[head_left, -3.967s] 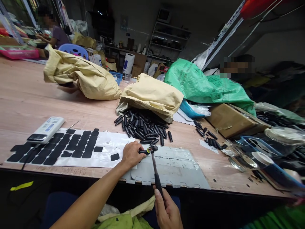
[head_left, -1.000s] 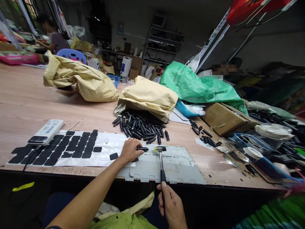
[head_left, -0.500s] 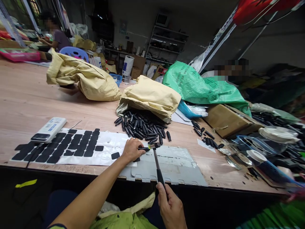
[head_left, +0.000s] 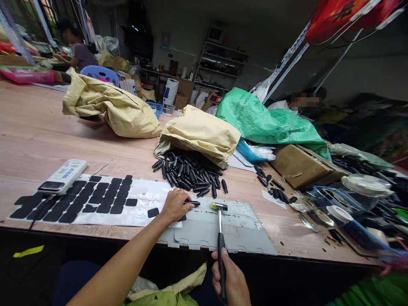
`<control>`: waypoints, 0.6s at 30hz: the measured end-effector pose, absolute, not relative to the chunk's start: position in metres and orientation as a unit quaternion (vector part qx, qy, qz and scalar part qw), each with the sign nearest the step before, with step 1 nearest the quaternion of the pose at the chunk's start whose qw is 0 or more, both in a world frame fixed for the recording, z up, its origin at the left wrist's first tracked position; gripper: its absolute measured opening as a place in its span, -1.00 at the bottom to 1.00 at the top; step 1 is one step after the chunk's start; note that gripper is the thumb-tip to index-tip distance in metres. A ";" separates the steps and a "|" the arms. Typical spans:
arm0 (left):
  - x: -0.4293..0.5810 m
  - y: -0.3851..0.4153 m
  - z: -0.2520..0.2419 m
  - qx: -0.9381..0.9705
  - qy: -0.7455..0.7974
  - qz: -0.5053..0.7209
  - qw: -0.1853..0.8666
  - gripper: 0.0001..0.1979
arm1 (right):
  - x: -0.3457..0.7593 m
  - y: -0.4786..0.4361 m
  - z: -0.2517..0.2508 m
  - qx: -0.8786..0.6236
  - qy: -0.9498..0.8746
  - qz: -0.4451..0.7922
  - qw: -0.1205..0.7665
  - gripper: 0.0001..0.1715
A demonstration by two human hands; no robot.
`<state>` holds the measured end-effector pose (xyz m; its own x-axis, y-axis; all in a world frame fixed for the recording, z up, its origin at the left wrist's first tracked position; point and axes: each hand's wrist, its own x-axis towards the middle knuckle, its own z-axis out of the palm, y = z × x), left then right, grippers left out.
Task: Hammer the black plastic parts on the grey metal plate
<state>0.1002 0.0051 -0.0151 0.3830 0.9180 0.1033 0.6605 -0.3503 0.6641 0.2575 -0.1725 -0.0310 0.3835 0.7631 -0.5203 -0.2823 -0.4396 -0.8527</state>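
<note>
Here's L hand (head_left: 174, 206), grip pinched on a blk cylinder (head_left: 194, 203) over the grey board (head_left: 199, 234); R hand (head_left: 230, 275) has its grip round a hammer (head_left: 220, 240), just right of the cylinder, apart. More blk pcs (head_left: 191, 175) lie heaped on the desk (head_left: 35, 136) beyond.

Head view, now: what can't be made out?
All in the head view:
Black part: left end, hidden by the left hand.
Hammer: grip, partly covered by the right hand, whose arm the bottom edge cuts off.
Pile: back, hidden by the beige sack over it.
White device: print too small and blurred.
</note>
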 end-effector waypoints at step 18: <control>0.042 -0.143 -0.071 0.799 0.470 0.106 0.359 -0.68 | 0.262 -0.172 -0.038 -0.630 -0.151 0.570 0.506 -0.31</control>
<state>0.0421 -0.1434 -0.0713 0.5363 0.8271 -0.1679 0.6746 -0.3006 0.6742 0.2619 -0.1716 -0.0377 0.3047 0.7666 -0.5652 -0.3860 -0.4431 -0.8091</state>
